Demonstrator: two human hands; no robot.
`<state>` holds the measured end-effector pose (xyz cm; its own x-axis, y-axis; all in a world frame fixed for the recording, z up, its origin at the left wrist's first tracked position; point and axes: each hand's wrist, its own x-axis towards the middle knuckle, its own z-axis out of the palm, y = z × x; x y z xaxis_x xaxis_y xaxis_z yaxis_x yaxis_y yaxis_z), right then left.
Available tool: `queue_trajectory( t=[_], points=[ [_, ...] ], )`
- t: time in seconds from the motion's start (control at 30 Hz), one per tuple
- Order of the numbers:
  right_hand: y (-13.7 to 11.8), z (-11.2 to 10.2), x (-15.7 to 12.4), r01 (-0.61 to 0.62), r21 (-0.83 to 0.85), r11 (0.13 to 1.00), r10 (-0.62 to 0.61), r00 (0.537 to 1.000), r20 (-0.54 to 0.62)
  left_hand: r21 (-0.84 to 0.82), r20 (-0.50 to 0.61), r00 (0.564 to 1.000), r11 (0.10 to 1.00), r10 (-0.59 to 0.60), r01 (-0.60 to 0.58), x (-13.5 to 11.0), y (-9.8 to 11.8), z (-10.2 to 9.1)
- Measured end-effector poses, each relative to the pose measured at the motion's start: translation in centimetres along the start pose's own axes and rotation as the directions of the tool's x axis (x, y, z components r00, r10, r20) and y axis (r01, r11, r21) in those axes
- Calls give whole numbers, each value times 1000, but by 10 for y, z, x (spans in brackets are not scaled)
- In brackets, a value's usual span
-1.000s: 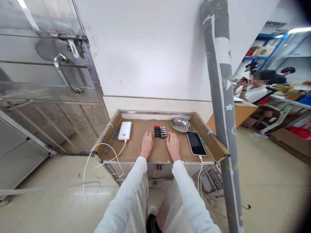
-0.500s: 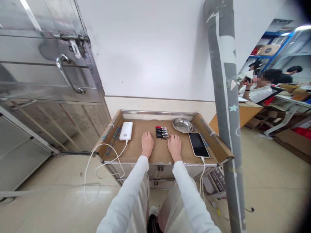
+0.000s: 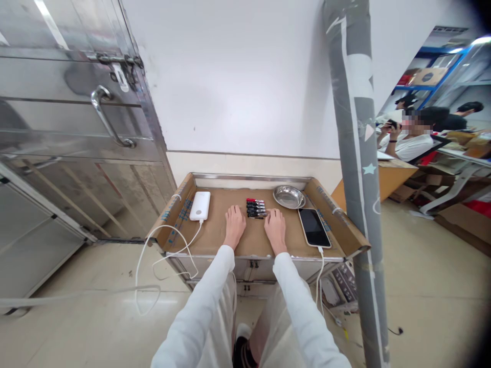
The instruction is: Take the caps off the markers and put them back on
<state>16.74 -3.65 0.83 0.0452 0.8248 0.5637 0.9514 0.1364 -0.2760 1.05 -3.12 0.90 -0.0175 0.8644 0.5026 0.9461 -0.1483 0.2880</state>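
My left hand [image 3: 235, 226] lies flat on the cardboard-lined tabletop [image 3: 215, 235], fingers stretched out, holding nothing. My right hand [image 3: 275, 228] rests flat beside it, also holding nothing, its fingertips close to a row of several marker pens [image 3: 255, 208], black with one red-capped. The pens lie side by side between and just beyond the two hands. A round steel dish [image 3: 289, 196] sits behind the right hand.
A white power bank [image 3: 200, 205] with a trailing white cable lies at the left. A dark phone [image 3: 314, 227] lies at the right, plugged in. A grey rolled mat [image 3: 353, 153] leans at the table's right. A steel door [image 3: 76, 122] stands left. People sit at the far right.
Both hands stay flat on the table; the left shifted slightly toward the pens. The view drifted a little.
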Motion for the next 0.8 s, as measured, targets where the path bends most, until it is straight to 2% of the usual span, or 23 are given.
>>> queue_trajectory(
  t=[0.1, 0.17, 0.33, 0.5, 0.63, 0.8],
  points=[
    [-1, -3, 0, 83, 67, 994, -83, 997, -2, -182, 83, 969, 960, 232, -215, 1, 0, -1],
    [-2, -4, -1, 144, 71, 987, -146, 988, 38, -244, 127, 947, 935, 294, -258, 2, 0, 0],
    [-2, 0, -4, 162, 37, 986, -165, 980, 107, -291, 182, 938, 927, 296, -236, 4, -2, 4],
    [1, 3, -4, 198, 39, 979, -201, 971, 131, -285, 106, 954, 928, 279, -240, 7, -5, 9],
    [2, 2, -1, 194, 71, 978, -200, 975, 95, -306, 12, 966, 921, 257, -241, 10, -6, 11],
    [2, 0, 1, 215, 146, 965, -222, 975, 29, -411, 10, 940, 858, 342, -308, 9, -4, 6]
  ],
)
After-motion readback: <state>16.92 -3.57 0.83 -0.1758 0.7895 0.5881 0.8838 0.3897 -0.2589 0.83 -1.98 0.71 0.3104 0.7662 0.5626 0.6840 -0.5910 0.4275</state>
